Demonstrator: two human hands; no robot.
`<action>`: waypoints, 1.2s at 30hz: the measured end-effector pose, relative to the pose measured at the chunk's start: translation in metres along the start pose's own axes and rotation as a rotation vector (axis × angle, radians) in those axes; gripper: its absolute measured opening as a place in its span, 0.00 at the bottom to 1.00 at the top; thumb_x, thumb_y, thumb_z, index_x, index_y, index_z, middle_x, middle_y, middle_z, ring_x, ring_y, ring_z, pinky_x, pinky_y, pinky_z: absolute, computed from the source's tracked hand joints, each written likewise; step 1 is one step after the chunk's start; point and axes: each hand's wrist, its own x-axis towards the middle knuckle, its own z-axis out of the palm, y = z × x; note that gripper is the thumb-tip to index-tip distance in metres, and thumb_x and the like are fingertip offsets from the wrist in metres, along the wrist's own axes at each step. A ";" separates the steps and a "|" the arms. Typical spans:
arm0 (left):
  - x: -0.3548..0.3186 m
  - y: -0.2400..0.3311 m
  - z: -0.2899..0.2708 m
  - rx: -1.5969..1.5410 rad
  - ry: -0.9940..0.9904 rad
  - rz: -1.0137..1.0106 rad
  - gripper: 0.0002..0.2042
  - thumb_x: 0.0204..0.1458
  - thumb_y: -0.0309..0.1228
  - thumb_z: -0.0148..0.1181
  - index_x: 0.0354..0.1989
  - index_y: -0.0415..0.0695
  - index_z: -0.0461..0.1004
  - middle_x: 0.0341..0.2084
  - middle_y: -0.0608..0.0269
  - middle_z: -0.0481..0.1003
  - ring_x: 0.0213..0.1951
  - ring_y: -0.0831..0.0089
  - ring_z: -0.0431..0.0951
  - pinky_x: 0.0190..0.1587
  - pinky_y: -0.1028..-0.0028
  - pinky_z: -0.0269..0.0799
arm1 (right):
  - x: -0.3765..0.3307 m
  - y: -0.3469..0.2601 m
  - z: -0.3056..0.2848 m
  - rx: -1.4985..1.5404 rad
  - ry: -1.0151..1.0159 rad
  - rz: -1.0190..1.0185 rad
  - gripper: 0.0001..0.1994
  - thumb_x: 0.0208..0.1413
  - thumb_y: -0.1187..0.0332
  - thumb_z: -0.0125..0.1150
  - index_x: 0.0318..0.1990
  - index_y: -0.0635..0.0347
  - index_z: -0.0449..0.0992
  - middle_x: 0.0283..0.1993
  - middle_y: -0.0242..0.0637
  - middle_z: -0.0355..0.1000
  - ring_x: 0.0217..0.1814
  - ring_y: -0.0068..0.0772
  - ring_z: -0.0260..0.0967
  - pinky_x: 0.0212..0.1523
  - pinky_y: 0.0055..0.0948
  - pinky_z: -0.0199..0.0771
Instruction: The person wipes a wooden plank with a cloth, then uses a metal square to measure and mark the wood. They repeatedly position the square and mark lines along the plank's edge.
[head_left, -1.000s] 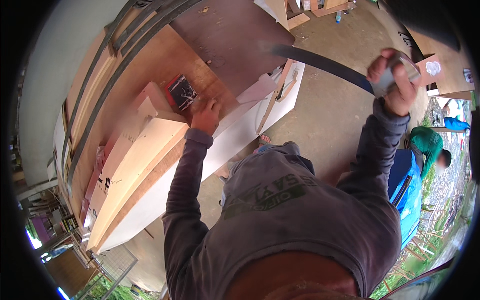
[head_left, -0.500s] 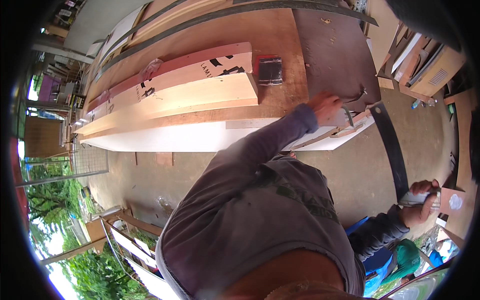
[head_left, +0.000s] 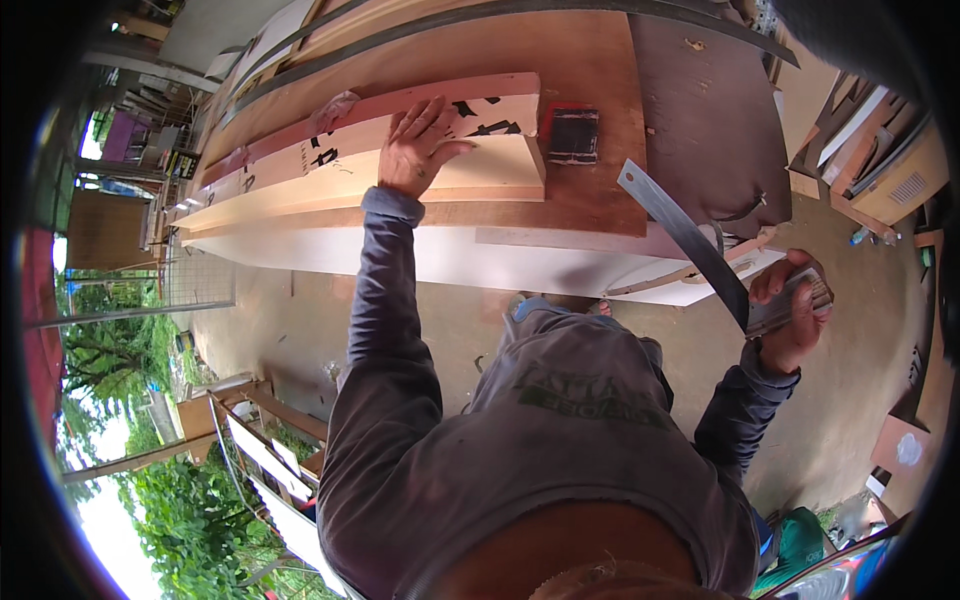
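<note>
I am clenching my right hand (head_left: pixel 790 310) around the handle of a saw (head_left: pixel 695 248); the grip is closing with fingers and thumb wrapped about it. The blade is slanting up and leftward from my fist, its holed tip pointing toward the worktop (head_left: pixel 610 70). In this view it is crossing the worktop's near right corner; whether it is touching there, I cannot tell. My left hand (head_left: pixel 415 150) is grasping nothing: I am laying it palm down, fingers spread, over a long pale board (head_left: pixel 480 165). That board is lying lengthwise along the worktop's near side, beside a pink board (head_left: pixel 290 133) carrying black print. A crumpled plastic wrapper (head_left: pixel 335 108) is resting on the pink one. Just beyond the boards' right end, a black-and-red box (head_left: pixel 575 135) is lying flat, apart from both my hands. A long dark strip (head_left: pixel 720 28) is running along the far side. A white panel (head_left: pixel 440 260) is facing me below the worktop's near edge. At lower right, a person in green (head_left: pixel 800 545) is showing only partly.
</note>
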 end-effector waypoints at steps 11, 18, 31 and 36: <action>0.028 0.022 0.003 -0.133 -0.082 0.154 0.21 0.56 0.44 0.63 0.50 0.41 0.79 0.54 0.56 0.77 0.55 0.57 0.75 0.58 0.55 0.69 | -0.003 0.013 0.006 0.080 0.047 0.088 0.16 0.66 0.63 0.56 0.52 0.67 0.70 0.32 0.38 0.67 0.31 0.31 0.65 0.34 0.34 0.70; 0.044 0.052 0.008 0.008 0.013 0.319 0.17 0.55 0.39 0.66 0.47 0.40 0.81 0.54 0.54 0.78 0.56 0.53 0.76 0.55 0.54 0.71 | -0.017 0.029 0.029 0.138 0.100 0.078 0.15 0.65 0.63 0.59 0.51 0.64 0.70 0.34 0.37 0.66 0.33 0.31 0.65 0.35 0.32 0.70; 0.014 0.054 0.020 -0.485 0.132 0.344 0.18 0.56 0.24 0.58 0.56 0.40 0.71 0.64 0.52 0.68 0.70 0.60 0.61 0.70 0.57 0.56 | -0.060 0.055 0.154 0.501 0.556 -0.123 0.20 0.68 0.59 0.55 0.61 0.58 0.64 0.45 0.39 0.68 0.46 0.35 0.68 0.51 0.41 0.72; -0.027 0.137 0.025 -0.970 0.226 0.310 0.37 0.40 0.28 0.75 0.61 0.39 0.64 0.63 0.45 0.65 0.66 0.43 0.64 0.64 0.48 0.62 | -0.073 0.076 0.222 0.767 0.598 -0.115 0.15 0.65 0.54 0.59 0.41 0.58 0.74 0.45 0.46 0.76 0.63 0.51 0.68 0.69 0.64 0.59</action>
